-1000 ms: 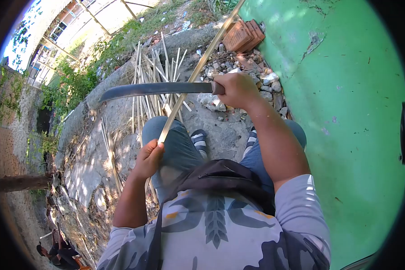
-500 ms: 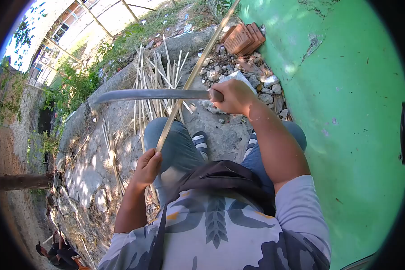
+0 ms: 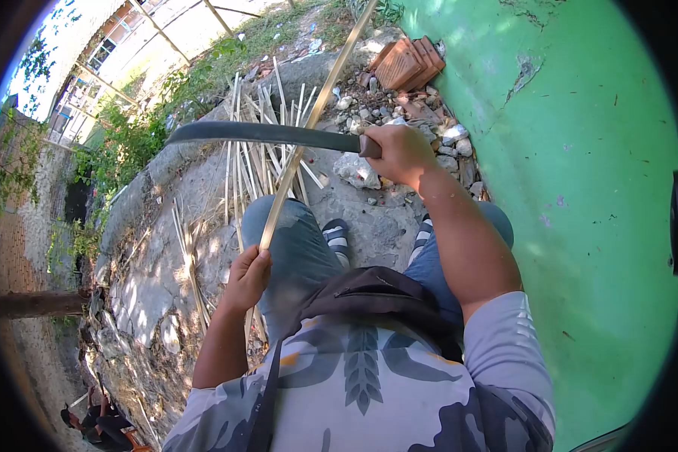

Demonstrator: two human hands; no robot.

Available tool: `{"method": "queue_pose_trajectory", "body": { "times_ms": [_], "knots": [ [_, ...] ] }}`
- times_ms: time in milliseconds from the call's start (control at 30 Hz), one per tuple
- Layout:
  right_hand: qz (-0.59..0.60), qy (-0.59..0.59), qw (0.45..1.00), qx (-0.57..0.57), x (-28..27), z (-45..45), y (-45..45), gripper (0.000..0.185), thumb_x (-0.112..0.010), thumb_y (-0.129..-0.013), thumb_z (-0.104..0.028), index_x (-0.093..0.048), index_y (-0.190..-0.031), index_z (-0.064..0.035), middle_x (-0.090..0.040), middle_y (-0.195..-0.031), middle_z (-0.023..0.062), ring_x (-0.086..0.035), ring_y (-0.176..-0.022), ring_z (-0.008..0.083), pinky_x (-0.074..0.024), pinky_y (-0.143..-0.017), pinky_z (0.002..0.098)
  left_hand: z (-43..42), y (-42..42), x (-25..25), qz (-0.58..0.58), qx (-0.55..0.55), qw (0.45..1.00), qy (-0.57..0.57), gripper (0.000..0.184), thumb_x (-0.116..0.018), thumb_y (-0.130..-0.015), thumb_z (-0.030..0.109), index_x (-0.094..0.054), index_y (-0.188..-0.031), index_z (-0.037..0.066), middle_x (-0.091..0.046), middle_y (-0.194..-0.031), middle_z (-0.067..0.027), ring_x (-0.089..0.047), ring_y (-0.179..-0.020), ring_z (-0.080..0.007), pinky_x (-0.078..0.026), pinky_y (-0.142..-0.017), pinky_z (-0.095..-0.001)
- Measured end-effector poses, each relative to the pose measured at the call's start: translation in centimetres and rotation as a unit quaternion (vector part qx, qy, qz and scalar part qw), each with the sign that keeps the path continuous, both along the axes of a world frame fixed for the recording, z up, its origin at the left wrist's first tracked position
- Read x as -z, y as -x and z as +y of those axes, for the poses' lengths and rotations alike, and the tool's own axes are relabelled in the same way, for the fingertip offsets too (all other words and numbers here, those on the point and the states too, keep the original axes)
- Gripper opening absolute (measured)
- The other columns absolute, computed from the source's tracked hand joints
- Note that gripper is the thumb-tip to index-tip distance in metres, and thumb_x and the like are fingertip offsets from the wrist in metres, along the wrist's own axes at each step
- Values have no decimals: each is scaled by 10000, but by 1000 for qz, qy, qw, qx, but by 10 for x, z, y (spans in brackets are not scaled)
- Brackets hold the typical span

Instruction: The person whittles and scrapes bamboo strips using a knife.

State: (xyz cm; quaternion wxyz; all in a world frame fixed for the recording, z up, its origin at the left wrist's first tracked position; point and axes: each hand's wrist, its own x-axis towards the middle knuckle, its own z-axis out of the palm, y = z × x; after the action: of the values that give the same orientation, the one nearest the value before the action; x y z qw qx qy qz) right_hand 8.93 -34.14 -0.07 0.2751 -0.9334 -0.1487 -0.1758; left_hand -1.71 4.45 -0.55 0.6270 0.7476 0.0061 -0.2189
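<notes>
A long pale strip (image 3: 322,94), apparently bamboo, rises from my left hand (image 3: 248,275), whose thumb and fingers are closed on its lower end beside my knee. My right hand (image 3: 399,154) is wrapped round the brown handle of a long dark machete (image 3: 267,133). The blade points left with its curved tip at the far end, and it crosses over the strip above my left hand. Whether blade and strip touch I cannot tell. Beyond the blade a pile of thin pale strips (image 3: 237,169) lies on the ground.
Stacked orange tiles (image 3: 407,66) and loose stones (image 3: 453,135) lie beside a green wall (image 3: 580,226). More strips (image 3: 188,260) lie left of my knee. A tree trunk (image 3: 38,304) is at the left, and another person (image 3: 102,426) sits at the lower left.
The machete dipped toward me, then moved back up and away along the strip. The strip's upper end has swung left. My left hand has shifted slightly down and stays closed on it.
</notes>
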Motion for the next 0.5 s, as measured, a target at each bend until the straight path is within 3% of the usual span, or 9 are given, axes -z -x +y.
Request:
{"method": "queue_pose_trajectory", "body": {
  "times_ms": [67, 200, 233, 400, 500],
  "knots": [
    [-26, 33, 997, -71, 3, 17, 3, 191, -758, -782, -248, -673, -880, -109, -705, -817, 127, -701, -781, 358, -543, -712, 481, -1, -2, 2, 5, 4, 1000, 31, 286, -505, -1107, 275, -547, -886, 98, -437, -633, 62, -389, -511, -42, -298, -473, -231],
    [-69, 83, 993, -47, -9, 7, 1, 190, -767, -747, -215, -675, -879, -116, -706, -818, 115, -696, -762, 358, -534, -689, 480, 9, -1, -2, 8, 21, 999, 48, 286, -506, -1105, 275, -538, -879, 102, -442, -639, 61, -381, -506, -42, -285, -463, -231],
    [2, 104, 994, -10, -13, -5, -3, 181, -756, -774, -241, -684, -906, -141, -713, -817, 102, -719, -799, 354, -566, -759, 475, 12, 1, -4, 14, 24, 999, 38, 286, -508, -1104, 275, -538, -879, 101, -443, -639, 60, -380, -505, -42, -283, -463, -230],
    [1, 2, 990, 138, -2, -38, -9, 183, -741, -809, -277, -712, -941, -154, -710, -827, 130, -718, -846, 363, -563, -767, 486, 29, 15, -5, 51, 23, 998, 18, 287, -515, -1097, 276, -542, -881, 90, -446, -633, 58, -379, -503, -43, -281, -462, -234],
    [20, -2, 996, 81, -8, -22, -3, 198, -751, -818, -273, -708, -933, -118, -713, -838, 136, -708, -840, 370, -557, -769, 484, 29, 19, 2, 51, 20, 998, 42, 288, -513, -1098, 275, -545, -883, 87, -444, -629, 60, -380, -503, -41, -282, -460, -234]
  ]
}}
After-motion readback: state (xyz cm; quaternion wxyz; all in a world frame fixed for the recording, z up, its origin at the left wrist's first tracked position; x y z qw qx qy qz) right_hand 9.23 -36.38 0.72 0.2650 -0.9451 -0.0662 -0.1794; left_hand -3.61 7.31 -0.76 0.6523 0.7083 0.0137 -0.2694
